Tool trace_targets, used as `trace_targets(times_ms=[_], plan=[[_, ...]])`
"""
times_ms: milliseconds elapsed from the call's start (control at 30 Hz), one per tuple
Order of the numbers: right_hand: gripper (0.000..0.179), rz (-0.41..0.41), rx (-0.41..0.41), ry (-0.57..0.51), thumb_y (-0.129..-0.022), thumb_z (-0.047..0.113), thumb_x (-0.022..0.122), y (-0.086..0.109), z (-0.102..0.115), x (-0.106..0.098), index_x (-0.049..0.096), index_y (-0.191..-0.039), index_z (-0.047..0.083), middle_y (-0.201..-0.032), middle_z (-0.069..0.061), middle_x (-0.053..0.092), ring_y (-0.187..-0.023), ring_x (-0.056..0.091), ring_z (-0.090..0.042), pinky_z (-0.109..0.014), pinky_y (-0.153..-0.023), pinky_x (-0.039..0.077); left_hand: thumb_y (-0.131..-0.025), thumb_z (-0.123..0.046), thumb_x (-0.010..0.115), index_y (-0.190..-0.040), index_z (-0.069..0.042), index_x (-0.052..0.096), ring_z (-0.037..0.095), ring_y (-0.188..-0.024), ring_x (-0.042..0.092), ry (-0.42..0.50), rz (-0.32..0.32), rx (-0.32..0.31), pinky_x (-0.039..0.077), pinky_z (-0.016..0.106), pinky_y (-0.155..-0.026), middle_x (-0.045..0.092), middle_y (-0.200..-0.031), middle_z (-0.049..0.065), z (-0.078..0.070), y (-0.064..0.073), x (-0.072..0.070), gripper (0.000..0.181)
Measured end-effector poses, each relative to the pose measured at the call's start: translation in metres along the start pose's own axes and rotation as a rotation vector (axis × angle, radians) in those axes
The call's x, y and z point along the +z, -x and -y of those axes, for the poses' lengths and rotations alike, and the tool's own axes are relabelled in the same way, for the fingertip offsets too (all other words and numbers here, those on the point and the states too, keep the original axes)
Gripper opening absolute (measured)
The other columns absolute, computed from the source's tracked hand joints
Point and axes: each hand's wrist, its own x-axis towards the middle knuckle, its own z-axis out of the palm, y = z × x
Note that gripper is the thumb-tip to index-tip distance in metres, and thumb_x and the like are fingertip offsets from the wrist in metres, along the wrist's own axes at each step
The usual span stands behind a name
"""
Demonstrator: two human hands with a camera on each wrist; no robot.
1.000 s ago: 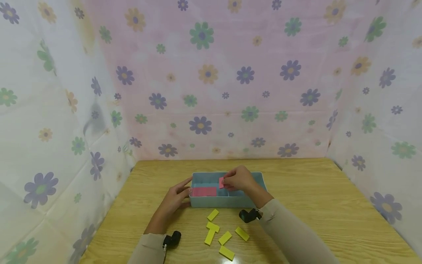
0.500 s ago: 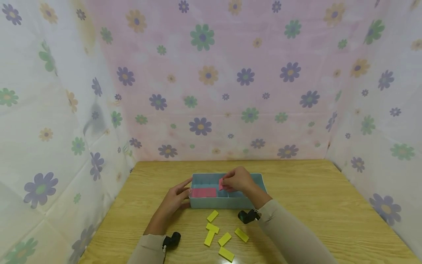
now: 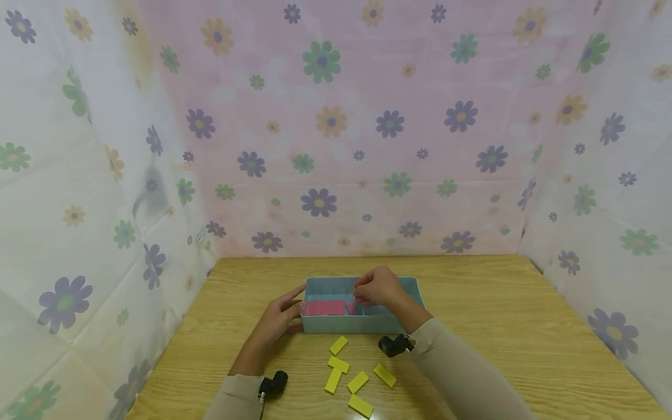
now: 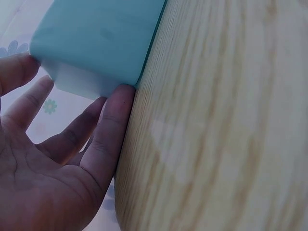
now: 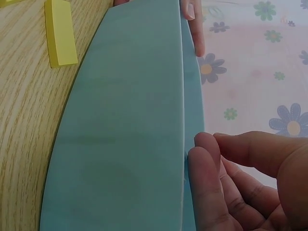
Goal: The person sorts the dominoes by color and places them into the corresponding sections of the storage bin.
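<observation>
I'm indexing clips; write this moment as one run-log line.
left hand: touching blue box; right hand: over box, fingers curled; pink blocks: in box; yellow blocks: on table

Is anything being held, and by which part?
The left hand touches the light-blue rectangular plastic box at its left end; the right hand holds nothing visible.

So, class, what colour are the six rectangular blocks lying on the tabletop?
The rectangular blocks are yellow; the head view shows them best.

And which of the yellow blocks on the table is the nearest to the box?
The top yellow block in the head view, just below the box's front wall; the other five blocks lie farther from it.
</observation>
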Motion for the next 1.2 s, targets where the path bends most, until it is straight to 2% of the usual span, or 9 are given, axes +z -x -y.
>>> trace_targets(times_ms=[300, 467, 600, 700, 767, 867, 967, 1067, 1200], plan=[[0.024, -0.002, 0.003, 0.003, -0.093, 0.009, 0.075, 0.001, 0.001, 0.000, 0.075, -0.113, -0.006, -0.097, -0.013, 0.078, -0.088, 0.077, -0.032, -0.041, -0.076, 0.065, -0.108, -0.018, 0.056, -0.160, -0.026, 0.041, 0.039, -0.123, 0.065, 0.014, 0.017, 0.010, 0.061, 0.051, -0.092, 0.056, -0.147, 0.025, 0.001, -0.001, -0.001, 0.055], [0.036, 0.032, 0.032, -0.032, -0.096, 0.018, 0.072, 0.004, 0.008, 0.000, 0.069, -0.123, -0.006, -0.120, -0.020, 0.072, -0.098, 0.076, -0.036, -0.044, -0.084, 0.064, -0.108, -0.019, 0.056, -0.160, -0.026, 0.041, 0.040, -0.124, 0.064, 0.019, 0.018, 0.010, 0.061, 0.051, -0.092, 0.056, -0.147, 0.025, 0.001, 0.000, -0.001, 0.054], [0.064, 0.118, 0.059, -0.071, -0.100, 0.033, 0.068, 0.008, 0.020, 0.003, 0.050, -0.146, -0.007, -0.150, -0.024, 0.053, -0.123, 0.066, -0.039, -0.051, -0.101, 0.056, -0.108, -0.019, 0.056, -0.160, -0.027, 0.042, 0.040, -0.125, 0.064, 0.019, 0.017, 0.002, 0.061, 0.050, -0.092, 0.056, -0.147, 0.024, 0.000, -0.001, -0.001, 0.054], [0.083, 0.211, 0.080, -0.129, -0.101, 0.045, 0.064, 0.012, 0.031, 0.009, 0.031, -0.159, -0.005, -0.166, -0.024, 0.030, -0.142, 0.047, -0.045, -0.058, -0.110, 0.048, -0.108, -0.019, 0.055, -0.161, -0.026, 0.041, 0.040, -0.124, 0.064, 0.020, 0.018, 0.002, 0.061, 0.051, -0.093, 0.056, -0.147, 0.025, -0.001, 0.000, -0.002, 0.055], [0.088, 0.257, 0.097, -0.170, -0.102, 0.049, 0.062, 0.015, 0.037, 0.014, 0.023, -0.163, -0.001, -0.170, -0.023, 0.018, -0.149, 0.033, -0.051, -0.062, -0.113, 0.043, -0.108, -0.018, 0.055, -0.161, -0.025, 0.041, 0.039, -0.123, 0.065, 0.013, 0.017, 0.003, 0.060, 0.051, -0.093, 0.055, -0.147, 0.025, -0.001, 0.000, -0.002, 0.054], [0.085, 0.274, 0.101, -0.176, -0.103, 0.055, 0.057, 0.015, 0.041, 0.024, 0.025, -0.164, 0.005, -0.172, -0.021, 0.014, -0.154, 0.019, -0.051, -0.065, -0.113, 0.040, -0.108, -0.019, 0.056, -0.160, -0.025, 0.042, 0.036, -0.121, 0.067, 0.002, 0.013, 0.000, 0.060, 0.051, -0.093, 0.056, -0.147, 0.025, -0.002, 0.001, -0.002, 0.054], [0.081, 0.261, 0.108, -0.146, -0.103, 0.060, 0.051, 0.013, 0.039, 0.033, 0.030, -0.164, 0.011, -0.172, -0.019, 0.016, -0.157, 0.015, -0.048, -0.069, -0.118, 0.031, -0.108, -0.020, 0.056, -0.160, -0.026, 0.042, 0.033, -0.119, 0.068, -0.004, 0.011, -0.005, 0.061, 0.051, -0.092, 0.056, -0.147, 0.024, -0.002, 0.001, -0.002, 0.054], [0.081, 0.252, 0.112, -0.104, -0.103, 0.065, 0.046, 0.011, 0.036, 0.040, 0.033, -0.163, 0.012, -0.172, -0.019, 0.019, -0.157, 0.016, -0.047, -0.072, -0.120, 0.023, -0.108, -0.020, 0.056, -0.160, -0.025, 0.042, 0.034, -0.118, 0.069, -0.002, 0.019, 0.000, 0.061, 0.051, -0.092, 0.057, -0.146, 0.025, -0.002, 0.000, -0.003, 0.054], [0.083, 0.265, 0.099, -0.069, -0.102, 0.069, 0.045, 0.009, 0.033, 0.044, 0.033, -0.163, 0.013, -0.170, -0.019, 0.022, -0.156, 0.019, -0.048, -0.074, -0.119, 0.022, -0.108, -0.021, 0.057, -0.160, -0.024, 0.041, 0.035, -0.119, 0.069, 0.003, 0.030, 0.007, 0.061, 0.051, -0.091, 0.057, -0.146, 0.025, -0.001, 0.000, -0.003, 0.055]])
